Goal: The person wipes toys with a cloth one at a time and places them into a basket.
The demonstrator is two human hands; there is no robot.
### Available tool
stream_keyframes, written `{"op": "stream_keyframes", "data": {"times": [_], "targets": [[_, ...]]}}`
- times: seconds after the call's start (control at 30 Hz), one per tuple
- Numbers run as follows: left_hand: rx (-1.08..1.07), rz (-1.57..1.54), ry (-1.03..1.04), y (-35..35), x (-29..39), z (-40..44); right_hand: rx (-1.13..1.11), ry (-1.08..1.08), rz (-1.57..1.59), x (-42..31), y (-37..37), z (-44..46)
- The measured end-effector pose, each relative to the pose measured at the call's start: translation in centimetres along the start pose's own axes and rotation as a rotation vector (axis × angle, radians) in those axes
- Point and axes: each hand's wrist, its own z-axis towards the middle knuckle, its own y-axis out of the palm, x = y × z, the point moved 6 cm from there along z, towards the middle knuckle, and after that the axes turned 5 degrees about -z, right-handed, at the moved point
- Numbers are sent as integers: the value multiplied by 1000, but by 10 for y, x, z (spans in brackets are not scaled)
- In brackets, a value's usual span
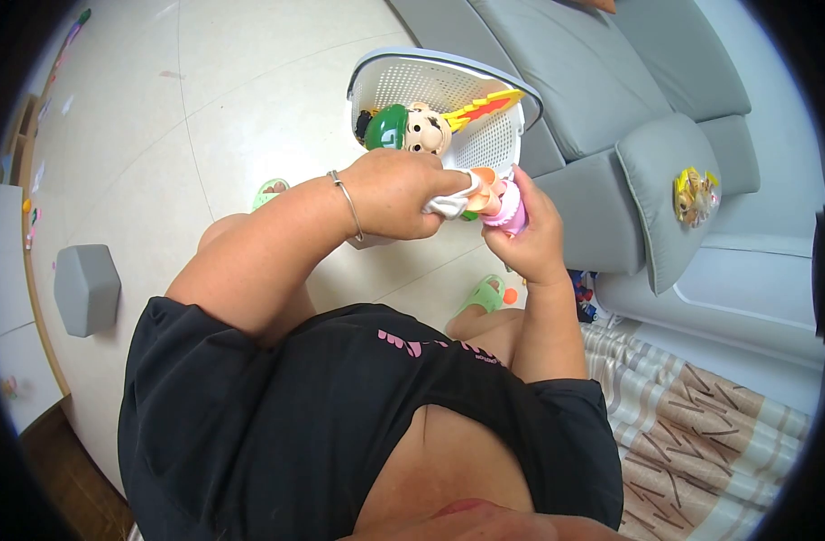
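Observation:
My left hand, with a bangle at the wrist, is closed on a bunched white cloth. Beside it, my right hand grips a pink and peach toy with a ruffled edge; its exact kind is unclear. The cloth touches or nearly touches the toy's peach part. Just beyond both hands, a toy figure's head with a green cap and dark moustache sits in a white perforated basket. A yellow and red flame-shaped toy piece lies in there too. My left hand hides part of the basket.
A grey sofa stands to the right of the basket, with a bagged toy on its cushion. A grey hexagonal stool is at left. Near my feet in green clogs lies a small orange object. A striped curtain hangs at lower right.

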Motion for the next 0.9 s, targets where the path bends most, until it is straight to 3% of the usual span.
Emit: {"op": "stream_keyframes", "data": {"times": [0.3,0.4,0.47,0.5,0.57,0.6,0.7,0.87,0.9], "targets": [[-81,-186,-66,24,-4,2,159,-37,-298,-6,2,4],[1,-287,-26,30,-5,2,164,-41,-308,-5,3,4],[-46,-582,-170,35,-11,2,153,-49,-338,-7,4,5],[-45,-581,-171,36,-12,3,153,-50,-337,-8,5,5],[-92,-999,-229,45,-17,7,134,-55,-385,-9,7,6],[-94,-998,-228,45,-20,9,135,-54,-386,-11,7,6],[-43,-1677,-389,41,-19,8,69,2,-421,-13,14,4],[-11,-1585,-342,40,-22,11,43,45,-419,-10,16,5],[-23,-1381,-291,38,-22,11,42,45,-419,-9,16,5]]}}
